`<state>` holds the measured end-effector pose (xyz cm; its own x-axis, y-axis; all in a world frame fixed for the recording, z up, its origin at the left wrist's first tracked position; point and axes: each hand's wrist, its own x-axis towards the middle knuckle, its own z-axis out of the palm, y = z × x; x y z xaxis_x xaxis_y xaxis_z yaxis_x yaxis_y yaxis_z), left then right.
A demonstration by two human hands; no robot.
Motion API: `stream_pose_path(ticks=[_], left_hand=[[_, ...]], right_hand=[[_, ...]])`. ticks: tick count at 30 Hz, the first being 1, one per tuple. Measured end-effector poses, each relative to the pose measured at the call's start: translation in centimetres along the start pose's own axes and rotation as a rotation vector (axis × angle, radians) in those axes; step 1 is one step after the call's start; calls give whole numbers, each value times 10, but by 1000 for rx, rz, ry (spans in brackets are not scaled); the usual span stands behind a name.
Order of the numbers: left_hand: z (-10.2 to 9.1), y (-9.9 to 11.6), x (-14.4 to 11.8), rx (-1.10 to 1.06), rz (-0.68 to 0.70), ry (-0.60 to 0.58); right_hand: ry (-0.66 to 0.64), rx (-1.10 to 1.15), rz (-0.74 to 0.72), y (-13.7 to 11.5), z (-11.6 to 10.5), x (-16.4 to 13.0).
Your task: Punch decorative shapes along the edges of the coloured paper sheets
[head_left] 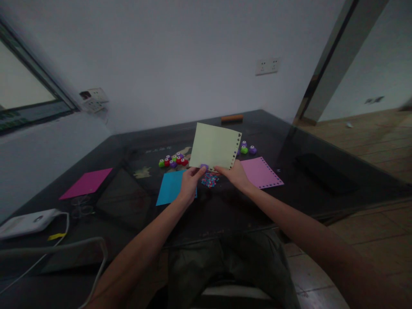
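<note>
A pale yellow sheet of paper [215, 146] is held up over the table, with small shapes punched along its right edge. My left hand [190, 182] is closed on a small purple craft punch [204, 166] at the sheet's lower edge, thumb on top. With thumb and fingers, my right hand [236, 175] grips the sheet's lower right part. Beneath the sheet lies a pile of coloured paper bits [210, 180]. A blue sheet [170, 187] is partly behind my left hand, and a pink sheet [261, 172] with a punched edge lies right of my right hand.
Several red, green and purple punches [174, 160] stand left of the raised sheet, more punches [244, 149] right of it. A magenta sheet [86, 183] and a white device with a cable [28, 223] are at the left. A brown bar [232, 118] lies at the dark table's back.
</note>
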<state>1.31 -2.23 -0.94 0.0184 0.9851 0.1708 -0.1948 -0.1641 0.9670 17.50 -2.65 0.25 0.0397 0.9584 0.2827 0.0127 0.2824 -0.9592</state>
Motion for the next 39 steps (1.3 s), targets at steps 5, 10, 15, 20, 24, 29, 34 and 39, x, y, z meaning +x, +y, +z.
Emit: stream_pose_path(ticks=[5,10,15,20,24,29,34,39], left_hand=[[0,-1,0,-10,-15,-20],[2,0,0,-43,-47,-53],[1,0,1,-74,-65,-71],[0,-1,2,-60,-79,-70],[-2,1,2,-31,-73,-93],[-7,6,3,56,-53,-136],[-9,11,3,178,-33,-185],[-8,7,7,286,0,-239]], right_hand=[[-2,10,4,2,-1,1],[21,37,16,7,-2,3],[34,65,56,14,-3,6],[36,67,60,16,-4,7],[39,78,65,16,-5,8],[44,109,85,11,-5,6],[58,161,93,-2,-4,3],[72,171,91,-8,-6,3]])
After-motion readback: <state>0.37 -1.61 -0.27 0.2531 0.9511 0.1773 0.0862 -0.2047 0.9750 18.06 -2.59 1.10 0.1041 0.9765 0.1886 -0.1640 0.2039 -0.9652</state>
